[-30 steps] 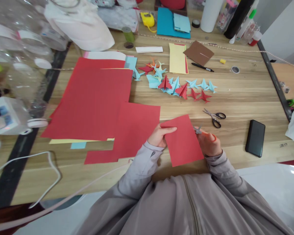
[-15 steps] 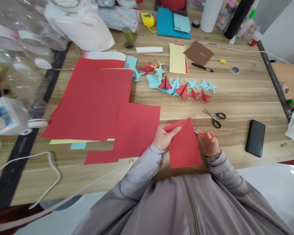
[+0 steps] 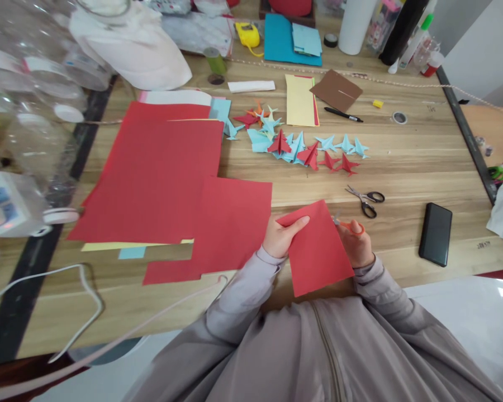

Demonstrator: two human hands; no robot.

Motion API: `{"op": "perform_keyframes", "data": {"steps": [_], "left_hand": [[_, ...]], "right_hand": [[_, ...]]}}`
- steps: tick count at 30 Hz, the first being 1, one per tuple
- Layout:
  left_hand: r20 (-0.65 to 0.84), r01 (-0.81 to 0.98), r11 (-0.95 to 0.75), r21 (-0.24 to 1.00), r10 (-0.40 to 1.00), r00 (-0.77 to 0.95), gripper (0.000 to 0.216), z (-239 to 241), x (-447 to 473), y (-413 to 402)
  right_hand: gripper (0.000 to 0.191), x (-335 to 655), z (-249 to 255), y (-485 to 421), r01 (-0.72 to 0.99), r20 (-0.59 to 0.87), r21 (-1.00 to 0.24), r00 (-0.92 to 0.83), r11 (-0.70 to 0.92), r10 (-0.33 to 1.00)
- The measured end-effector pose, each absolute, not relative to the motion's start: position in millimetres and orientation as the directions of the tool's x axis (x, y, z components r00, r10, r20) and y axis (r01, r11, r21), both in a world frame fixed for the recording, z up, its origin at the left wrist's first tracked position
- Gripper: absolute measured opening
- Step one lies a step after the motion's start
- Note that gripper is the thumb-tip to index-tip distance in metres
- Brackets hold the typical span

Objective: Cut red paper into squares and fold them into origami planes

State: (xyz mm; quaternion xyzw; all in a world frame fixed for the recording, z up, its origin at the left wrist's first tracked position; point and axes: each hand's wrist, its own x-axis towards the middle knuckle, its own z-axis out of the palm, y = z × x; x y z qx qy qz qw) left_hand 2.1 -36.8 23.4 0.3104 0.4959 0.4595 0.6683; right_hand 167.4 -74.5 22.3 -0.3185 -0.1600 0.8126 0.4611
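Note:
My left hand grips a red sheet of paper by its upper left side, thumb on top. In my right hand is a pair of orange-handled scissors; the blades show at the sheet's right edge, and whether they are cutting I cannot tell. My right fingers are partly hidden behind the sheet. To the left, a cut red sheet lies partly over a stack of larger red paper. Black-handled scissors lie beyond my right hand.
Folded red and blue paper cranes cluster past my hands. Behind them are yellow paper strips, a brown paper square and a black pen. A black phone-like slab lies right; a white cable runs at left.
The red sheet in my left hand has turned, its lower right corner swinging out to the right. The whole view has shifted slightly; both hands keep their holds.

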Motion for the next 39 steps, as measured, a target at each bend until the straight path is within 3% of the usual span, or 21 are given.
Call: {"op": "perform_keyframes", "data": {"steps": [3, 5, 7, 9, 13, 17, 22, 25, 28, 30, 32, 35, 37, 39], "left_hand": [[-0.427, -0.388, 0.404, 0.828, 0.904, 0.029, 0.027, 21.6, 0.8, -31.8], [-0.39, -0.445, 0.291, 0.847, 0.909, -0.147, 0.027, 20.0, -1.5, -27.6], [-0.244, -0.369, 0.096, 0.924, 0.892, -0.381, 0.024, 18.4, -4.7, -25.7], [-0.042, -0.158, -0.04, 0.987, 0.873, -0.485, 0.019, 16.4, -8.4, -27.9], [0.272, 0.143, -0.239, 0.96, 0.916, -0.295, 0.015, 12.0, -15.5, -37.8], [0.372, 0.274, -0.379, 0.884, 0.925, 0.08, 0.017, 13.1, -18.1, -41.2], [0.347, 0.286, -0.394, 0.873, 0.916, 0.203, 0.012, 20.2, -13.5, -41.8], [0.345, 0.335, -0.409, 0.849, 0.909, 0.234, 0.014, 16.4, -11.0, -40.6], [0.368, 0.349, -0.36, 0.865, 0.929, 0.046, 0.037, 7.0, -8.6, -34.0], [0.28, 0.224, -0.229, 0.947, 0.933, -0.227, 0.062, 2.7, -6.5, -27.4], [0.036, -0.099, -0.072, 0.992, 0.943, -0.33, 0.067, 2.7, -4.3, -21.5], [-0.294, -0.524, 0.23, 0.82, 0.955, -0.041, 0.066, 8.2, 0.1, -18.1], [-0.342, -0.595, 0.311, 0.741, 0.937, 0.064, 0.059, 11.0, 4.3, -19.4], [-0.351, -0.584, 0.31, 0.75, 0.935, 0.046, 0.052, 10.7, 9.1, -21.5]], "right_hand": [[0.042, 173.8, 22.7, -71.9, -0.641, -0.298, -0.614, -0.352, -0.461, 0.887], [0.047, 180.7, 22.7, -69.1, -0.632, -0.245, -0.647, -0.357, -0.426, 0.901], [0.05, 187.0, 22.3, -66.4, -0.635, -0.221, -0.663, -0.341, -0.397, 0.914], [0.05, 189.9, 21.7, -64.6, -0.639, -0.208, -0.694, -0.264, -0.332, 0.942], [0.049, 182.5, 21.2, -63.6, -0.556, -0.184, -0.815, -0.024, -0.166, 0.983], [0.046, 167.1, 26.3, -62.4, -0.522, -0.203, -0.844, 0.091, -0.126, 0.975], [0.036, 162.0, 38.3, -57.2, -0.565, -0.223, -0.815, 0.094, -0.133, 0.97], [0.036, 168.4, 39.2, -50.2, -0.504, -0.263, -0.844, 0.098, -0.18, 0.96], [0.04, 176.2, 33.1, -40.4, -0.435, -0.233, -0.887, 0.134, -0.154, 0.963], [0.04, 180.3, 26.7, -33.6, -0.414, -0.189, -0.904, 0.153, -0.111, 0.97], [0.04, 183.0, 19.4, -27.7, -0.391, -0.144, -0.917, 0.153, -0.074, 0.978], [0.039, 184.4, 8.9, -22.5, -0.342, -0.078, -0.94, 0.152, -0.022, 0.985], [0.039, 184.0, 3.9, -21.8, -0.305, -0.07, -0.952, 0.14, -0.024, 0.988], [0.04, 182.9, 1.5, -23.1, -0.27, -0.085, -0.961, 0.116, -0.051, 0.99]]}}
